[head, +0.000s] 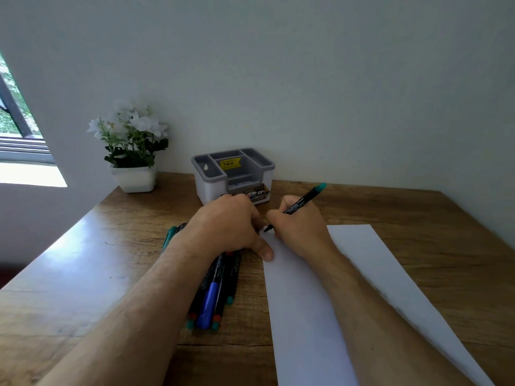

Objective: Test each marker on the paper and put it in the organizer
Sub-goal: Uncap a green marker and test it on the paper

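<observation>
My right hand (299, 227) grips a black marker with a teal end (302, 202), its tip touching the top left corner of the white paper (306, 302). My left hand (231, 227) rests palm down beside it, its thumb on the paper's left edge; whether it holds the cap is hidden. Several markers (216, 293), black ones with teal or red ends and a blue one, lie in a bunch under my left forearm. The grey and white organizer (207, 179) stands at the back against the wall, its compartments showing no markers.
A white pot of white flowers (133, 151) stands at the back left of the wooden table (83, 260). A wall rises right behind the table. A window (16, 121) is at the far left.
</observation>
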The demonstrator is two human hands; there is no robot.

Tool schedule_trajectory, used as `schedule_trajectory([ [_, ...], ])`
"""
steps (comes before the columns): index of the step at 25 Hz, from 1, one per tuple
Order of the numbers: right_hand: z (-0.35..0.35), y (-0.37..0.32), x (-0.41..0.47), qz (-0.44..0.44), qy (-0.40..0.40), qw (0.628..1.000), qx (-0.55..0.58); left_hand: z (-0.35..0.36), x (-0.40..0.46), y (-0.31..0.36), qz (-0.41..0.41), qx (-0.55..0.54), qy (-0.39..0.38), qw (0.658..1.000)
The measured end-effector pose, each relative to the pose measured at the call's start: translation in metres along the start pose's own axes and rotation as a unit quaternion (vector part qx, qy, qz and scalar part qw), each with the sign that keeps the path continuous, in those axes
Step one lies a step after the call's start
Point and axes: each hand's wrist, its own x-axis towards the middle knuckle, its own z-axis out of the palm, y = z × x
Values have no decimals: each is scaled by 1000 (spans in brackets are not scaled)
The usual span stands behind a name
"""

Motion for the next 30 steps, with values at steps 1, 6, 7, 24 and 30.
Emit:
schedule_trajectory([
  [1,0,0,0,1,0,1000,0,0,0,0,-1,1,-1,1000],
  [6,-1,-2,0,3,0,1000,-2,0,1,1,-3,10,3,1000],
  [7,-1,-2,-1,1,0,1000,-3,0,1,0,-5,12,4,1000],
  [24,0,-1,-2,-3,3,1000,-11,-1,1,1,-9,14,-4,1000],
  [30,0,1,-2,-15,4,1000,-10,0,2,-1,-9,8,-5,1000],
])
